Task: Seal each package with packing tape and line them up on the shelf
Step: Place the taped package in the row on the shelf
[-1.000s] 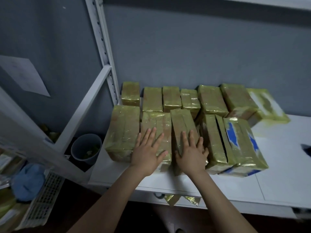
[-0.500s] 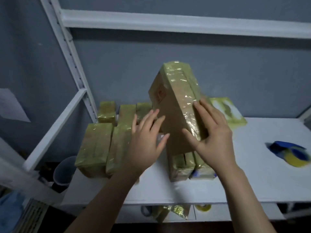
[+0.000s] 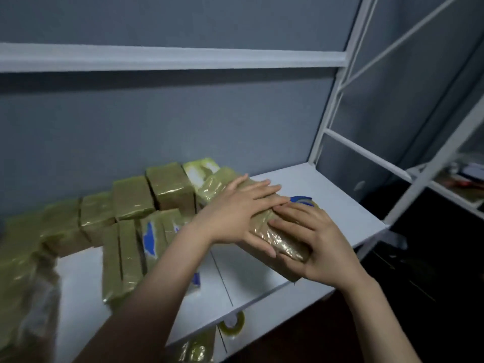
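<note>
Cupping the near end of the taped package [image 3: 284,243], the right hand [image 3: 311,244] curls its fingers over the top, while the left hand [image 3: 235,213] lies just beyond, fingers straight and flat across the wrap. Its long axis runs from the right palm away and leftward under both sets of fingers, low on the shelf [image 3: 327,195]. Left of the fingertips and farther back stand the lined-up packages [image 3: 167,189], so the next push likely goes that way.

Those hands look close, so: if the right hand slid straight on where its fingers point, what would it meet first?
The right hand would likely meet the left hand, flat on the same package, almost at once.
</note>
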